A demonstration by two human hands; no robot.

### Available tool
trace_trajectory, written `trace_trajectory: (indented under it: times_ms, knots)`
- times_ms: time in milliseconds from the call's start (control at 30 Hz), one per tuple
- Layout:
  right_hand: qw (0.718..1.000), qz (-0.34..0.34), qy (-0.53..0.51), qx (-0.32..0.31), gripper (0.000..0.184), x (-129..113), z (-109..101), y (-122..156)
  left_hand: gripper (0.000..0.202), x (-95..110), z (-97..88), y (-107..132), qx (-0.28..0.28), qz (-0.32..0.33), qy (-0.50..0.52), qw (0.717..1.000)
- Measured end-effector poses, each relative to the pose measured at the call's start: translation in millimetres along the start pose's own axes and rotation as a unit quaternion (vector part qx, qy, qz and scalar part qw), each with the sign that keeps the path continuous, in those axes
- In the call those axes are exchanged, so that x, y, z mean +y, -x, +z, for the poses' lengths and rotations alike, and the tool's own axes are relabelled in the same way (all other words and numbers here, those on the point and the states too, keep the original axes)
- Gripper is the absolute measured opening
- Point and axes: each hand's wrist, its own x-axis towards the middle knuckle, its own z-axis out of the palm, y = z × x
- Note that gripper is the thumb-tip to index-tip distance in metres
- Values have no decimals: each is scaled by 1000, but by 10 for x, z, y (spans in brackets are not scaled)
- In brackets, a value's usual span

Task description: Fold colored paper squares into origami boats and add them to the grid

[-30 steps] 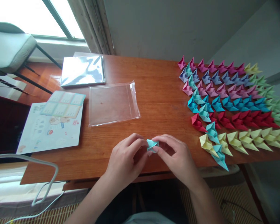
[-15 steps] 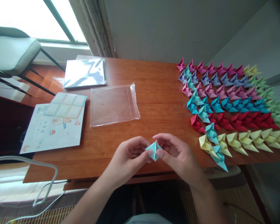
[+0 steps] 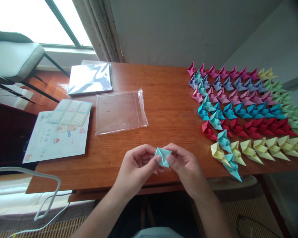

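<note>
A small light-blue folded paper piece [image 3: 164, 156] is pinched between my two hands above the front of the table. My left hand [image 3: 140, 163] holds its left side, with the thumb on the near face. On its right side, the thumb and fingers of my right hand [image 3: 185, 165] grip the edge. The fingertips behind the paper are partly hidden. Rows of folded paper figures stand to the right; the nearest is a light-blue one [image 3: 232, 168] beside a pale yellow one [image 3: 219, 153].
On the wooden table [image 3: 169, 112] lie a clear plastic sleeve [image 3: 120, 110], a shiny wrapped pack [image 3: 90, 78] and a printed sheet [image 3: 57, 142] under a pale card [image 3: 71, 112]. A white tube [image 3: 27, 170] curves at the left edge. A chair [image 3: 17, 59] stands by the window.
The paper piece has been turned in my fingers, from a pointed diamond to a squarer face with a fold. My hands stay in nearly the same place.
</note>
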Motion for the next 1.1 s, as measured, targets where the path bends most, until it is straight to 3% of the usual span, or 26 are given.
trace_trajectory:
  times_ms: [133, 367, 500, 700, 833, 900, 967, 1100]
  knots:
    - [998, -22, -53, 32, 15, 71, 86, 2, 21, -128, 81, -4, 30, 35, 37, 998]
    - [994, -60, 60, 66, 15, 36, 73, -9, 21, -116, 123, -3, 57, 58, 12, 997]
    - [984, -91, 139, 57, 12, -58, 5, -13, 18, -8, 109, 7, 29, 69, -71, 995]
    - [977, -74, 199, 35, 12, -154, -61, -23, 16, -17, -15, -4, -23, 76, -158, 984]
    - [965, -92, 230, 82, 16, -83, -83, -16, 19, -45, -55, -24, -15, 41, -138, 989]
    - [944, -139, 270, 128, 15, -60, -73, -1, 21, -40, -42, -29, 23, 44, -128, 991]
    - [906, -202, 340, 151, 12, -61, -51, 15, 22, -32, -18, -32, 62, 59, -124, 989]
    - [828, -289, 462, 131, 13, -84, -20, 2, 20, -50, 25, -29, 81, 78, -120, 986]
